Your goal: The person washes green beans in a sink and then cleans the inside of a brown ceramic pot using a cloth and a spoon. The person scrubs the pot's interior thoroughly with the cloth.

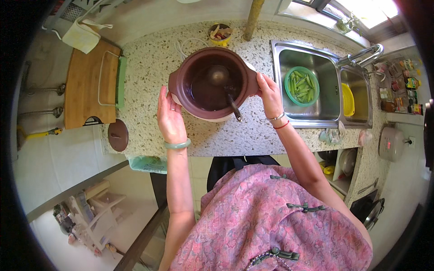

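Observation:
A purple-brown pot (pixel 189 107) with two side handles sits over a pale base on the counter, dark inside. A ladle (pixel 231 105) leans in it, its bowl toward the middle and its dark handle end over the near rim. My left hand (pixel 171 119) is beside the pot's left handle, fingers stretched out and palm showing; exact contact is unclear. My right hand (pixel 270 95) closes on the right handle, with the thumb on top. The round brown lid (pixel 118 135) is at the counter's left edge.
Right is a double steel sink (pixel 282 54) with green pods (pixel 302 86) in a green basket (pixel 287 86) and a yellow strainer (pixel 348 100). Behind the pot stand a small yellow bowl (pixel 221 43), a white cord (pixel 183 47) and a pipe (pixel 253 20). A cutting board (pixel 88 86) stands left.

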`<state>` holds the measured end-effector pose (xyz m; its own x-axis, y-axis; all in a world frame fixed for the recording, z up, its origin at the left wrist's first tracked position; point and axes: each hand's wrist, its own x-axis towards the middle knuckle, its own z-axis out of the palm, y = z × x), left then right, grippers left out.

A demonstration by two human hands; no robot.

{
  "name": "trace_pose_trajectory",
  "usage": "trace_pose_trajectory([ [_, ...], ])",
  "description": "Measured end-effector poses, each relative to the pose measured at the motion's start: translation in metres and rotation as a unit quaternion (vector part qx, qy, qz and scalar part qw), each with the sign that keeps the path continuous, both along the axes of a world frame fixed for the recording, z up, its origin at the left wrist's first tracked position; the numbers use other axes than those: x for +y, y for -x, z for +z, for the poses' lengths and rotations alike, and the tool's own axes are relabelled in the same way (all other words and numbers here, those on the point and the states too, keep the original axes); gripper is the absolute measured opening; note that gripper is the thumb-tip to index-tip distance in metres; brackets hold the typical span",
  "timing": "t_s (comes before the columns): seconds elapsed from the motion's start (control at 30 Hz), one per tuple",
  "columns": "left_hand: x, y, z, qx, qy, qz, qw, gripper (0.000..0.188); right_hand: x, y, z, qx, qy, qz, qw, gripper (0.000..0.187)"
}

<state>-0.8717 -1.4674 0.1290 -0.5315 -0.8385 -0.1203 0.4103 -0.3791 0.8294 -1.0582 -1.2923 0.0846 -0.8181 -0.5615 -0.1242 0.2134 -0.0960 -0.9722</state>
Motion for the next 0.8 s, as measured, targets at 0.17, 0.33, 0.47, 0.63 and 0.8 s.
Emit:
trace_pose_trajectory([
  [0.17,-0.005,-0.001,-0.002,-0.002,-0.012,0.004,1.000,0.053,-0.006,0.001,0.003,0.021,-0.022,0.001,1.000,0.038],
  [0.33,-0.026,-0.012,-0.003,0.000,-0.013,0.025,1.000,0.054,-0.029,-0.003,0.006,0.026,-0.017,0.014,0.999,0.038],
  [0.47,-0.055,-0.028,0.004,-0.010,0.002,0.041,0.999,0.054,-0.058,-0.019,0.017,0.018,-0.005,0.057,0.998,0.039],
  [0.63,-0.102,-0.055,0.013,-0.030,0.009,0.063,0.998,0.053,-0.108,-0.042,0.017,-0.008,0.014,0.091,0.996,0.039],
  [0.8,-0.165,-0.083,0.009,-0.040,0.006,0.059,0.997,0.052,-0.167,-0.063,0.017,-0.028,0.016,0.108,0.994,0.039],
])
